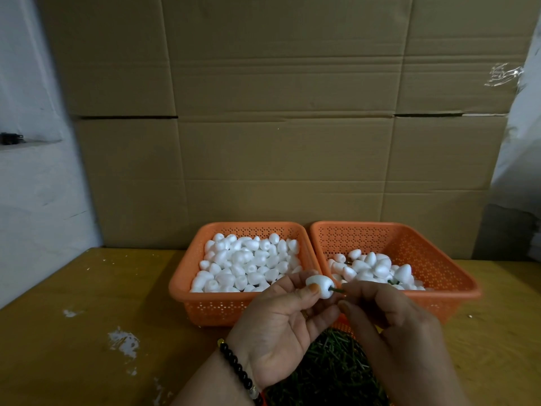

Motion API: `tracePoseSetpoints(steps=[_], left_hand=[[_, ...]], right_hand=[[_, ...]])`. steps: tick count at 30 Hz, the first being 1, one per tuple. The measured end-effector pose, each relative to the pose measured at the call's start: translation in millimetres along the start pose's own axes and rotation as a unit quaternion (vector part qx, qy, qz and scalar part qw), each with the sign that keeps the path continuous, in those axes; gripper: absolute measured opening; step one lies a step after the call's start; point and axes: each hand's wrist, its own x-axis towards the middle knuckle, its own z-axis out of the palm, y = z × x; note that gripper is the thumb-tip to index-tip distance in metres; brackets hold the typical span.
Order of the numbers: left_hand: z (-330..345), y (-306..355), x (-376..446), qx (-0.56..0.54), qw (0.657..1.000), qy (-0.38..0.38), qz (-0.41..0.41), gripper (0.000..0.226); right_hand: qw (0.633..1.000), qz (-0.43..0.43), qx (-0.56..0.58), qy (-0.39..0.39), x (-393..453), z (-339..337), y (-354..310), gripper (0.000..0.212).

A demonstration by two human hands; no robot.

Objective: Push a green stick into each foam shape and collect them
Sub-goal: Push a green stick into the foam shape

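Note:
My left hand (pixel 281 326) pinches a white foam shape (pixel 320 286) between thumb and fingers, above the gap between two orange baskets. My right hand (pixel 392 320) grips a green stick (pixel 336 290) whose tip is in the foam shape's right end. The left basket (pixel 187 291) is filled with plain white foam shapes (pixel 248 265). The right basket (pixel 456 276) holds foam shapes (pixel 377 269), some with green sticks showing. A heap of green sticks (pixel 330 370) lies under my hands, partly hidden by them.
A wooden table (pixel 87 332) with white paint flecks spreads to the left and right. A cardboard wall (pixel 278 127) stands right behind the baskets. An orange rim (pixel 342 323) of a third container shows beneath my hands.

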Motion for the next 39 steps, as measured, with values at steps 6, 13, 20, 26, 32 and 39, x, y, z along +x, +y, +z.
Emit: tracePoseSetpoints(steps=[6,13,20,26,32,39], left_hand=[[1,0,0,0.021,1.000,-0.006,0.005,0.029],[1,-2,-1,0.028,0.999,-0.006,0.015,0.026],[0,-6,-3,0.050,0.998,-0.024,-0.027,0.033],[6,-10,-5,0.046,0.995,-0.050,-0.069,0.057],[2,-8,-5,0.035,0.996,-0.073,-0.029,0.046],[2,-12,-3,0.144,0.983,-0.064,0.091,0.038]], right_hand=[[1.000,-0.003,-0.012,0.001,2,-1,-1,0.016],[0.999,0.019,0.034,-0.004,0,0,-1,0.024],[0.998,0.002,0.051,-0.038,1,0,1,0.042],[0.996,0.013,0.077,-0.041,1,1,0,0.032],[0.989,0.084,0.111,-0.050,4,-3,0,0.023],[0.965,0.182,0.181,-0.062,5,-4,-2,0.030]])
